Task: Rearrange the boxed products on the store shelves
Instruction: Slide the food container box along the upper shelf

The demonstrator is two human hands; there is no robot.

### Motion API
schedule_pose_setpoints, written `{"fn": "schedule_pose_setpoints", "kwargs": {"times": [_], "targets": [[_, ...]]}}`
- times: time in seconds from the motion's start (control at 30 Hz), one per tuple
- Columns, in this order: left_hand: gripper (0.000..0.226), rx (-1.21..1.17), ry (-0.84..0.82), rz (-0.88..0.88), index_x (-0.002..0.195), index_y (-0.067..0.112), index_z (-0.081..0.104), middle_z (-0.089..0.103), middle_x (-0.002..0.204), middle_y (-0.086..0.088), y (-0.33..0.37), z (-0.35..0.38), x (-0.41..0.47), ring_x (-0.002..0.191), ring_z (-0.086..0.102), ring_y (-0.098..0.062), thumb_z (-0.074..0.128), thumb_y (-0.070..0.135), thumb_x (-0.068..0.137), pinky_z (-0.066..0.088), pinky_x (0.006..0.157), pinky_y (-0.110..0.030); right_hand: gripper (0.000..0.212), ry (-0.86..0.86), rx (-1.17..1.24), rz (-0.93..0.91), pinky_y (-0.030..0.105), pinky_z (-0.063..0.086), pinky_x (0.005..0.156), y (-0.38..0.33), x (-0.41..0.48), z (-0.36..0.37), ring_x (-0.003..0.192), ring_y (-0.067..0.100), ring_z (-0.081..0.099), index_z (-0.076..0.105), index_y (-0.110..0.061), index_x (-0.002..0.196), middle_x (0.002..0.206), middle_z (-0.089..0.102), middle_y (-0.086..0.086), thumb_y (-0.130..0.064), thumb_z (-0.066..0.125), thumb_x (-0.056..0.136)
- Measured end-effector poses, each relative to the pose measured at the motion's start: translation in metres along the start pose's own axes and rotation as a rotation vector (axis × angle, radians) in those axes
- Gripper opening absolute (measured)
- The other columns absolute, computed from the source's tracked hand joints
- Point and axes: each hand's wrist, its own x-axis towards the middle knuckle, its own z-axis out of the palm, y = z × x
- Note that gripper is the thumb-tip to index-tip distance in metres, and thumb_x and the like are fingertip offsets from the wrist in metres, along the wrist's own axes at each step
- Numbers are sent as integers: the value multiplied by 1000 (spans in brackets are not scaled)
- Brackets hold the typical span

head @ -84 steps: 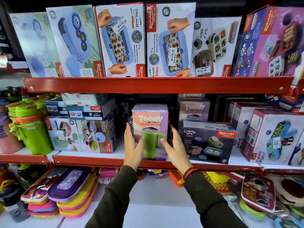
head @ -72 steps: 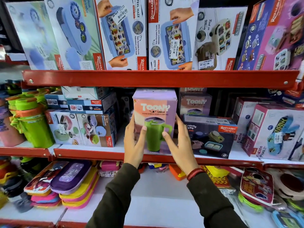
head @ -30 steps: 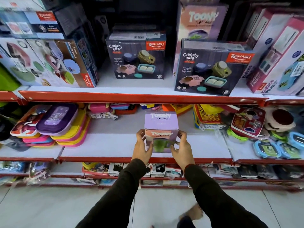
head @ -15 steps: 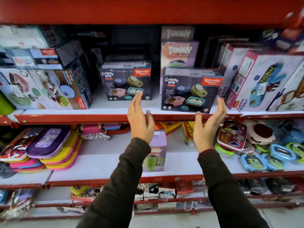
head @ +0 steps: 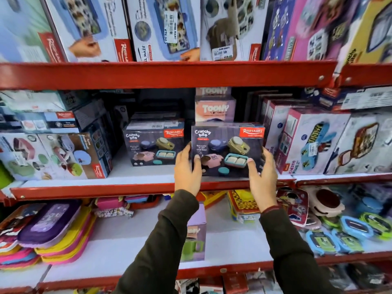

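Left hand (head: 187,169) and right hand (head: 262,174) clasping the sides of a dark Crunchy Bite box (head: 227,150) at the middle shelf (head: 84,188) front edge, matching box (head: 153,143) just left, Toony box (head: 196,232) upright on the lower shelf (head: 233,240).

Left hand (head: 187,170) and right hand (head: 263,172) clasp the Crunchy Bite box (head: 227,149) on the middle shelf (head: 84,189)

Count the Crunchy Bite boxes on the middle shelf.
2: one at the front edge between both hands, one to its left, set further back. More may hide behind.
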Motion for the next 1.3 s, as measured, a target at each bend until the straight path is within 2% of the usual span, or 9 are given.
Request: {"fn": "schedule_pose_setpoints", "kwargs": {"times": [0.23,0.33,0.5,0.63,0.77,0.83,0.9,1.03,1.3], "targets": [[42,-148,215,4,146,20,47,48,135,6,3,-34,-23,132,46,-12,50,25,104,42,112,-34,45,38,-20,-140,22,38,104,-27,-27,8,127,8,44,48,-18,143,146,51,5,-26,60,100],[42,-127,246,23,145,18,50,52,137,3,-3,-51,-28,131,48,-10,51,24,103,43,111,-31,43,22,-15,-166,-3,38,90,-28,-39,15,124,9,49,51,-17,140,141,54,5,-23,63,98],[39,-77,262,49,142,17,51,51,128,8,-15,-82,-27,125,50,-13,52,19,103,43,107,-31,43,-32,11,-174,36,54,99,-33,-50,36,120,19,60,54,-23,132,132,63,2,-25,70,93],[42,2,254,48,143,16,50,55,134,3,-30,-117,-12,122,51,-9,54,16,102,40,103,-15,40,-114,-20,-193,24,53,87,-47,-48,61,106,15,63,53,-27,117,116,66,-4,-23,78,86],[45,38,214,-1,145,16,47,58,142,-6,-50,-151,5,128,54,-17,55,13,100,46,108,-35,42,-234,-35,-177,31,61,88,-50,-45,98,105,16,67,53,-31,113,112,69,-4,-25,81,82],[46,51,200,-42,145,12,45,57,144,-12,-59,-162,11,133,55,-25,54,9,100,45,108,-36,41,-279,-33,-177,4,51,81,-49,-47,114,102,15,67,54,-25,112,110,71,-1,-19,82,83],[46,65,183,-78,145,9,44,56,145,-15,-65,-167,15,135,53,-27,52,5,100,43,107,-33,41,-285,-46,-182,-5,42,77,-48,-50,126,102,16,66,55,-15,115,113,71,4,-14,81,83],[43,125,144,-95,143,5,44,57,142,-16,-76,-168,18,132,55,-25,50,3,100,42,107,-30,41,-296,-91,-155,31,56,95,-41,-55,137,110,19,66,53,-19,118,119,70,4,-19,78,86],[51,194,158,-90,151,7,38,55,148,-17,-81,-164,19,139,53,-31,50,9,101,39,114,-35,46,-267,-81,-135,32,54,98,-33,-53,138,117,21,62,55,-18,128,128,67,5,-22,77,88]]}}
